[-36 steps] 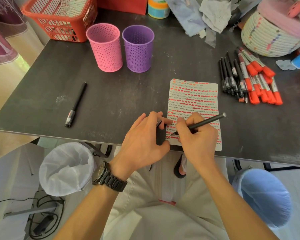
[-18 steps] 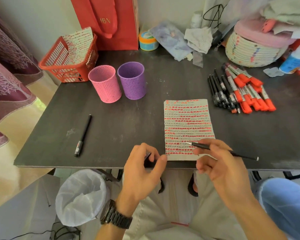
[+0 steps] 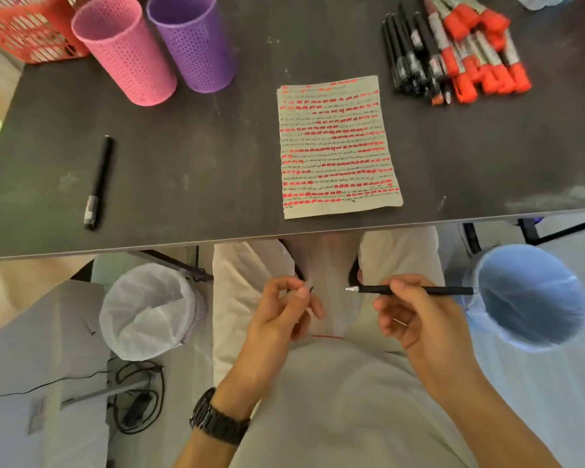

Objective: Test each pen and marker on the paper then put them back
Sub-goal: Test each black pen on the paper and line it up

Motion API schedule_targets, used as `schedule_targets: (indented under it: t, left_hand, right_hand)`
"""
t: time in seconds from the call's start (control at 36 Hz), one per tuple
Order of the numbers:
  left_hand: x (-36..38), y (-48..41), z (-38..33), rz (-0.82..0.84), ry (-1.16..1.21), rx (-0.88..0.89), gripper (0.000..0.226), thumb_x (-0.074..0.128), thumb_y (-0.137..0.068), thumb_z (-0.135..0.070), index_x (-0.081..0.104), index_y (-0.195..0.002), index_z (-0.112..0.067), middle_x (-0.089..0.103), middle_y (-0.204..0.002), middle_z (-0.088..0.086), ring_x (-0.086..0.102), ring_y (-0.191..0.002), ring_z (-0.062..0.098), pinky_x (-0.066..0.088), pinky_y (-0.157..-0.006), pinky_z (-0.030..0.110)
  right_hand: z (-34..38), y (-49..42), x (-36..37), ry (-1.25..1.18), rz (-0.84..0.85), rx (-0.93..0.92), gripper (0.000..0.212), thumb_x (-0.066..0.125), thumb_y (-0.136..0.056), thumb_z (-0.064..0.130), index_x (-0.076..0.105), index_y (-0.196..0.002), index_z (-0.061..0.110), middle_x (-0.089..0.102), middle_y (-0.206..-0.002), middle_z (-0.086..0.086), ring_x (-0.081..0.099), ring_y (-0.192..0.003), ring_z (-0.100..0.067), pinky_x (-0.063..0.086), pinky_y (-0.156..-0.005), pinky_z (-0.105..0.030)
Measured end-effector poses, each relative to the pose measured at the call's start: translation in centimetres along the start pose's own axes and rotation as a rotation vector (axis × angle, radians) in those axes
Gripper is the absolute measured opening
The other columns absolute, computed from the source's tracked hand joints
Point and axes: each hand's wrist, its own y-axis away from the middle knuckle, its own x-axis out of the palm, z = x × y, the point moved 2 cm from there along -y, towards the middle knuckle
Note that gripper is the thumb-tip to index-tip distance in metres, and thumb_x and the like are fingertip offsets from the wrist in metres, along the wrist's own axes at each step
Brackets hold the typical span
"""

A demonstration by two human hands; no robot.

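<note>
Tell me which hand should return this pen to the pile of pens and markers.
Right. The right hand grips the pen, and the pile of pens and markers lies at the right of the table. The left hand pinches a small dark piece and is farther from the pile.

Left wrist: a black wristwatch (image 3: 217, 422) with a chunky link bracelet of metal look, sitting just behind the left hand (image 3: 277, 319). Both forearms are bare down to the bottom edge of the view.

Torso: a plain, pale grey-beige shirt (image 3: 338, 400) of smooth fabric.

Legs: cream trousers (image 3: 244, 275), lightly creased over both thighs.

A thin red line (image 3: 328, 336) runs across at the shirt hem; its source cannot be determined.

Right hand (image 3: 419, 329): a narrow pale band crosses one of the fingers (image 3: 400, 321). It may be a ring, but is too small to confirm.
</note>
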Motion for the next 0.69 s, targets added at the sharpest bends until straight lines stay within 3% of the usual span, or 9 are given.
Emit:
schedule_targets:
  t: [0.19, 0.36, 0.69]
  left_hand:
    - [0.8, -0.4, -0.4, -0.007, 0.03, -0.017, 0.04, 0.053, -0.093, -0.041, 0.061, -0.107, -0.004, 0.061, -0.069, -0.001, 0.043, -0.059, 0.01, 0.038, -0.057, 0.02]
    - [0.7, -0.6, -0.7, -0.009, 0.03, 0.015, 0.034, 0.049, -0.1, -0.032, 0.062, -0.107, -0.001, 0.058, -0.067, -0.002, 0.042, -0.057, 0.009, 0.036, -0.056, 0.02]
    - [0.7, -0.4, -0.7, 0.004, 0.037, 0.029, 0.045, 0.05, -0.093, -0.04, 0.06, -0.105, 0.002, 0.054, -0.059, -0.005, 0.038, -0.052, 0.008, 0.032, -0.051, 0.017]
  right_hand:
    - [0.1, -0.6, 0.4, 0.042, 0.003, -0.014, 0.027, 0.061, -0.093, 0.012, 0.072, -0.07, 0.021, 0.068, -0.068, -0.015, 0.06, -0.054, -0.02, 0.049, -0.048, -0.025]
    - [0.0, -1.0, 0.9, 0.063, 0.02, -0.01, 0.013, 0.066, -0.081, 0.026, 0.07, -0.07, 0.02, 0.068, -0.068, -0.015, 0.059, -0.053, -0.021, 0.048, -0.047, -0.027]
    - [-0.6, -0.9, 1.2, 0.162, 0.09, -0.065, 0.011, 0.064, -0.084, 0.024, 0.07, -0.079, 0.017, 0.069, -0.07, -0.015, 0.061, -0.055, -0.022, 0.049, -0.048, -0.029]
